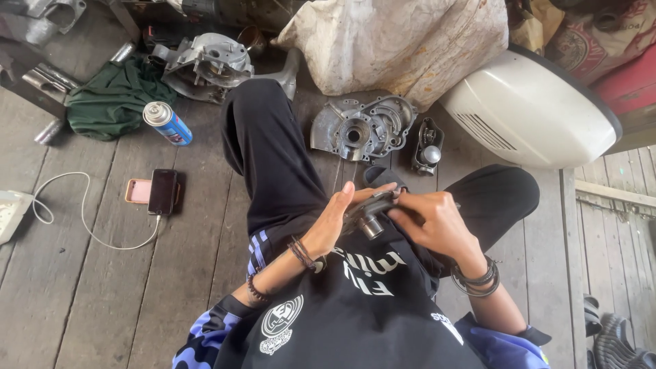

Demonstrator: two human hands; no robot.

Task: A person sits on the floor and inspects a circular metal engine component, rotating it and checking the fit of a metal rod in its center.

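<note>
Small metal part (372, 213) held over lap, 6 o'clock of the engine casing (362, 128). Left hand (335, 222) curled round it; right hand (434, 222) pinching its far end. Risk: loose grip, part drops between floor planks (102, 287)

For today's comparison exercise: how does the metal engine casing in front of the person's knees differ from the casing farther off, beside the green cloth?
The near casing lies flat, its open face and centre hole showing; the far casing sits tilted beside the green cloth, bulkier. Both are bare grey metal on the plank floor.
</note>
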